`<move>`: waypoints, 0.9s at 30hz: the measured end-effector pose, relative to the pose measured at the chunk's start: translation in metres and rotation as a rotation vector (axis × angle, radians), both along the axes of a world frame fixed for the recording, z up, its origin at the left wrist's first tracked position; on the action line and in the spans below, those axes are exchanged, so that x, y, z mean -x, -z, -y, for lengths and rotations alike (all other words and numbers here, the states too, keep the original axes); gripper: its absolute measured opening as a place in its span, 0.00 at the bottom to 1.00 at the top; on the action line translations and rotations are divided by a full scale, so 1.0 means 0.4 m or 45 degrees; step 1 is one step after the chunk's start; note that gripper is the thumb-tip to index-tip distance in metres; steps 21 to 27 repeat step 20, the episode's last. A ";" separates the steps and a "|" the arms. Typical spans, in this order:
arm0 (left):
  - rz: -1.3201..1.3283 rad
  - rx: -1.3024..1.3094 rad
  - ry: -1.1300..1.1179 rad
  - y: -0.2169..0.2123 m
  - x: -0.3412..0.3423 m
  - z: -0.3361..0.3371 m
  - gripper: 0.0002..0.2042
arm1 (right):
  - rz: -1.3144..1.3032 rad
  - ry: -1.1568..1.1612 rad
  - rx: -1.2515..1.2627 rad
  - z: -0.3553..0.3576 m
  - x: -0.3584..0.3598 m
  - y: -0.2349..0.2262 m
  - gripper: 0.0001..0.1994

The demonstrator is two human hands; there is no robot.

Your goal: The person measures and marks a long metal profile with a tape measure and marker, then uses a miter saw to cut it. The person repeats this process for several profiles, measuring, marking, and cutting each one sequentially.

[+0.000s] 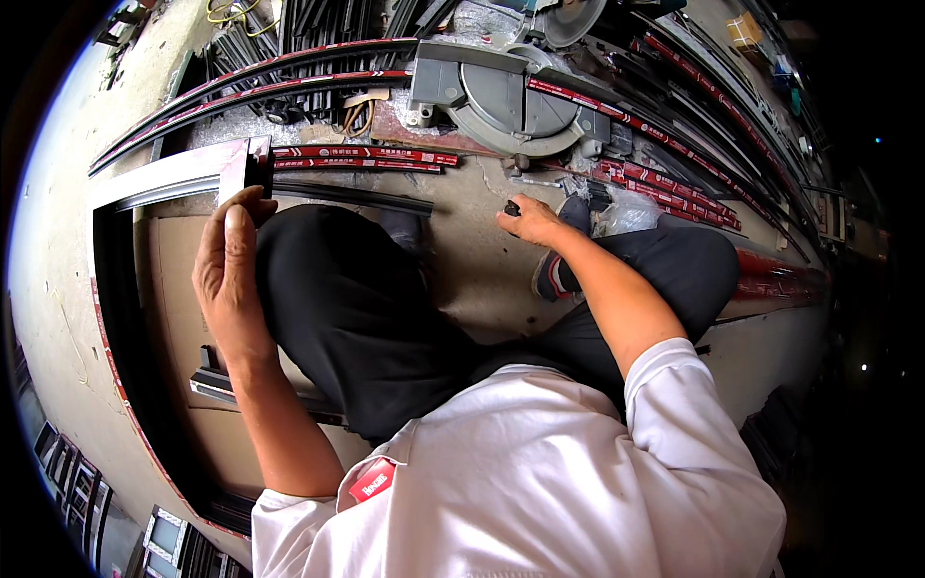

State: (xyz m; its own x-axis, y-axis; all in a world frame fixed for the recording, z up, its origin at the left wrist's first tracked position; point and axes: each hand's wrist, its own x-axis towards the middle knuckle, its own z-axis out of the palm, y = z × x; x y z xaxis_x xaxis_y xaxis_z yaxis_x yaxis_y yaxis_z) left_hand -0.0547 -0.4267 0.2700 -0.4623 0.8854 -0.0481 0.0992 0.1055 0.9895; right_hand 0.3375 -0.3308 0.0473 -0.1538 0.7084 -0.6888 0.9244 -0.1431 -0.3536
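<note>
My left hand (231, 265) is raised beside my left knee, just below the dark corner end (258, 166) of a large black window or door frame (145, 405). Its thumb points up and its fingers curl behind; whatever they hold, if anything, is hidden. Over the floor between my feet, my right hand (532, 223) is closed around a small black piece (511, 208), too small to tell its kind. The frame lies on the floor to my left, its far bar covered in white and red film.
A grey mitre saw (511, 96) stands ahead, with long red-filmed profiles (617, 114) across it. Short red-filmed strips (366, 159) and a black profile (356, 196) lie before it. Bundled black profiles (318, 39) are behind, clear plastic wrap (631, 210) by my right foot, cardboard (188, 289) inside the frame.
</note>
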 end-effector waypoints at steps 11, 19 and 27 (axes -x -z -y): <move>0.522 -0.041 0.349 0.138 -0.029 -0.003 0.31 | 0.253 -0.301 0.074 -0.115 -0.156 -0.227 0.27; 0.686 0.368 0.276 0.353 -0.061 0.063 0.31 | 0.489 -0.378 0.323 -0.175 -0.193 -0.451 0.39; 0.643 0.408 0.333 0.406 -0.058 0.079 0.32 | 0.467 -0.390 0.413 -0.202 -0.210 -0.459 0.40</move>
